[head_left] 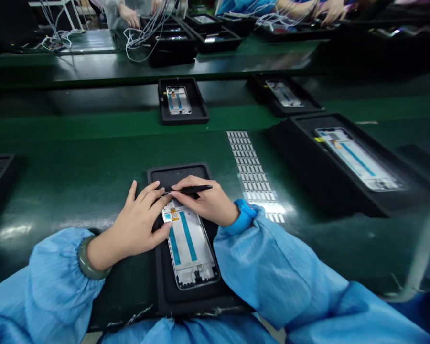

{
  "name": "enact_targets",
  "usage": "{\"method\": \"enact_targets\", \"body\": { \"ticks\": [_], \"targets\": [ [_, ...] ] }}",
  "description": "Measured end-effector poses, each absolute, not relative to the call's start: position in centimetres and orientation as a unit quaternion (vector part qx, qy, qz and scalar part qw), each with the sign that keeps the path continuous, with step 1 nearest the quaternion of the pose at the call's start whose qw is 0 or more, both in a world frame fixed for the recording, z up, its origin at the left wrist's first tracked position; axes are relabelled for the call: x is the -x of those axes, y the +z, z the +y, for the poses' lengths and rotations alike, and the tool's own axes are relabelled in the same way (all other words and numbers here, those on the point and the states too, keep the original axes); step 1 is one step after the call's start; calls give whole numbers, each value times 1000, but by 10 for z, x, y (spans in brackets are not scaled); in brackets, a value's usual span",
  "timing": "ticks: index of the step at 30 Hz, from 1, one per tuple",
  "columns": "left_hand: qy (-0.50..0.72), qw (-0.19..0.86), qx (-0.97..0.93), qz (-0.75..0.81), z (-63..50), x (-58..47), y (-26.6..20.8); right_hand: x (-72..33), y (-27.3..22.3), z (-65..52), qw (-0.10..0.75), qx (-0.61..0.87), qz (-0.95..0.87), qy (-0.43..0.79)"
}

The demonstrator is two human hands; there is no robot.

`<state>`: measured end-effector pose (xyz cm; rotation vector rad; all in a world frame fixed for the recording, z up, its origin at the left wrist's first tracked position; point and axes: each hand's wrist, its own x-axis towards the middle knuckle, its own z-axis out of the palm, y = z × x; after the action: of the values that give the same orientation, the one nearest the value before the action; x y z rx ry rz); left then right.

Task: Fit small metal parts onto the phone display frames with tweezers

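Note:
A silver phone frame (195, 239) with two blue strips lies face up in a black foam tray (165, 291) in front of me. My left hand (138, 222) rests over its upper left edge, fingers spread and thumb on the frame. Black tweezers (197, 189) are pinched in my right hand (209, 203), their tip pointing left at the frame's top end, close to my left fingertips. What the tip touches is hidden by the fingers. A small orange flex piece (174, 216) shows just below my hands.
A sheet of small white stickers (249, 165) lies right of the tray. More black trays with phone frames stand at the far middle (182, 119), far right (286, 110) and near right (344, 191). Beyond, co-workers' hands (129, 16) are among white cables (146, 36).

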<state>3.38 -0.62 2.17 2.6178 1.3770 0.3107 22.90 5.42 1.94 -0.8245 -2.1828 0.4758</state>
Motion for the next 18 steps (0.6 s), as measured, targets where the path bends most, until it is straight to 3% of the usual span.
{"method": "enact_targets", "body": {
  "ticks": [18],
  "targets": [
    [113,82,-877,459,-6,-34,21,-228,17,54,357,309,-863,179]
  ]
}}
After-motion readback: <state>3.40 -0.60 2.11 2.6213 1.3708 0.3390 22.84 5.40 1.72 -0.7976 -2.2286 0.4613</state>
